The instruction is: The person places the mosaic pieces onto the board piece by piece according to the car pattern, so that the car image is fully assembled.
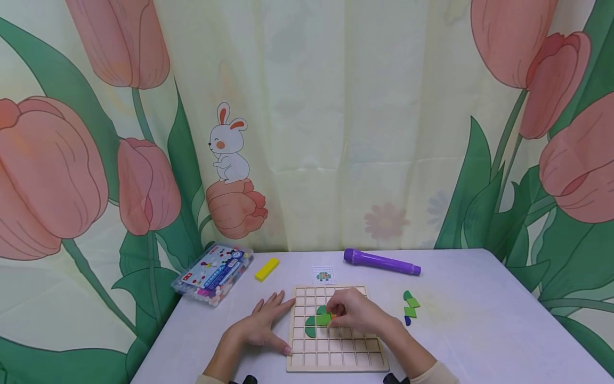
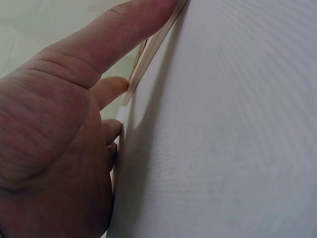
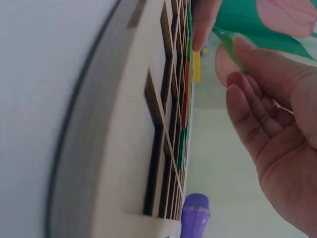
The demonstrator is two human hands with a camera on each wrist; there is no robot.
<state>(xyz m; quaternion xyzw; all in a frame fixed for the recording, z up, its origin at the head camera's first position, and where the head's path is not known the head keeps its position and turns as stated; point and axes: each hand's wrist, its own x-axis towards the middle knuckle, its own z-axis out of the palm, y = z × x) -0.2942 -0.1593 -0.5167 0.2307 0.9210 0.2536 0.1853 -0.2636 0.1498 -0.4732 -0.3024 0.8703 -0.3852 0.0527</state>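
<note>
A wooden grid board lies on the table with dark green rounded pieces and a light green square set on it. A bit of orange piece peeks out beside my right hand. That hand is over the board's middle; in the right wrist view its thumb and fingertips pinch a small green piece, held off the grid. My left hand is spread at the board's left edge, with the thumb and a fingertip touching the frame. In the left wrist view, the thumb is against the wooden rim.
Behind the board lies a small pattern card. A purple microphone-shaped stick is at the back, and a yellow block sits near a clear plastic case. Loose green pieces and a blue one lie at right.
</note>
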